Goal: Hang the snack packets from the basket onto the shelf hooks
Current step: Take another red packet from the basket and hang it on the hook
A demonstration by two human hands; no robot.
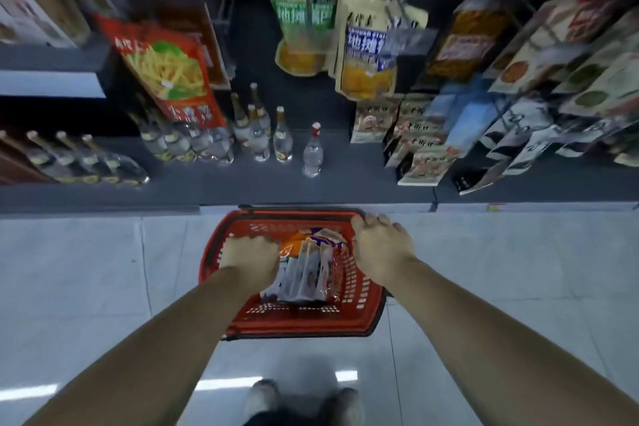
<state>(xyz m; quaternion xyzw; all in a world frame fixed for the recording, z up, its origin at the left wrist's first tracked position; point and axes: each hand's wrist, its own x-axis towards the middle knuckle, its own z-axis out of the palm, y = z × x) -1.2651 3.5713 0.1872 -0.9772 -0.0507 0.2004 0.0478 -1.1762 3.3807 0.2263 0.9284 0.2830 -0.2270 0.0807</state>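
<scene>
Both hands are down in the red basket (359, 290) on the floor. Left hand (250, 258) is curled, knuckles up, with its fingers closed over the near-left end of the snack packets (307, 270); whether it truly pinches one or only presses on the bundle I cannot tell for certain, though it looks like a grasp. Between the two hands the packets lie in a loose stack, orange and purple print at the far end and silvery-white faces nearer the wrists, filling the middle of the basket. Right hand (378, 245) has its fingers bent over the basket's far-right rim, apparently steadying it and holding no packet. By my judgement this is the picking-up step: nothing from the basket is yet in the air. The next move calls for separating a single packet and raising it, hole end up, to a hook well beyond and above the hands. Beyond the left hand glass bottles (257, 135) stand on the low shelf (345, 180); beyond and above the right hand, hanging bags (366, 55) already fill several hooks, blurred in this view.
</scene>
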